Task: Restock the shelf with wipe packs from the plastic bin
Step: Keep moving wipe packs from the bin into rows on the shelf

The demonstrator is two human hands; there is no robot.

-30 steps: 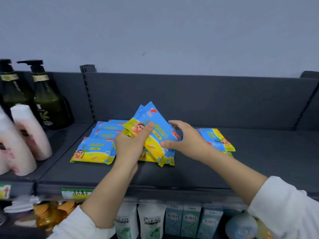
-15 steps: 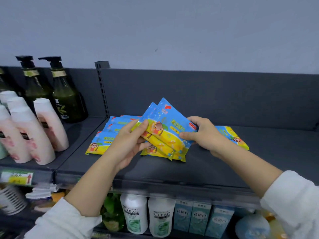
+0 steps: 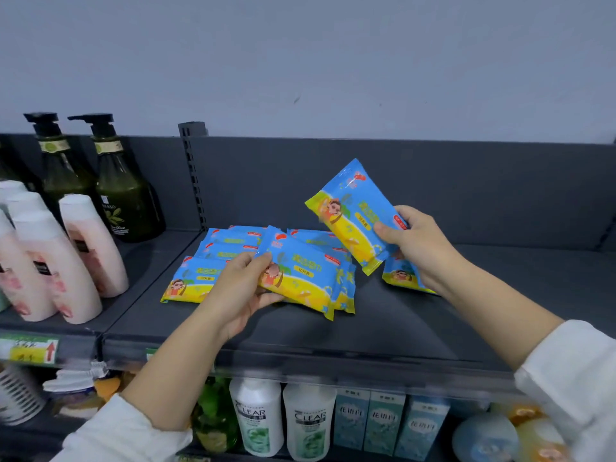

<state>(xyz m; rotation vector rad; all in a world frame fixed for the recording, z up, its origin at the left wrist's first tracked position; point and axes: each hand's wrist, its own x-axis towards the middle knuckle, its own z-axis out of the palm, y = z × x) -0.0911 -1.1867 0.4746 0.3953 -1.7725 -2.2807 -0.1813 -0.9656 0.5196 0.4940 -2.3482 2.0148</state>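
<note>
— How far along?
— Seemingly partway. A pile of flat blue-and-yellow plastic wipe packs (image 3: pixel 200 278) lies on the dark grey metal shelf (image 3: pixel 400 331). Just right of the pile, the left hand (image 3: pixel 240 288) grips a bundle (image 3: pixel 301 275). Further right, the right hand (image 3: pixel 421 250) holds one raised pack (image 3: pixel 350 208). The bin is out of view.

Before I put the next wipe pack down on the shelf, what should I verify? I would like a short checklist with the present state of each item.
1. Right hand grips the raised blue-and-yellow plastic wipe pack: ok.
2. Left hand holds the second blue-and-yellow pack: ok.
3. Bare space on the dark grey metal shelf, at the right: ok.
4. Lone pack under the right wrist lined up with the others: not ok, it lies apart.
5. Packs left in the plastic bin: cannot tell, the bin is not in view.
</note>
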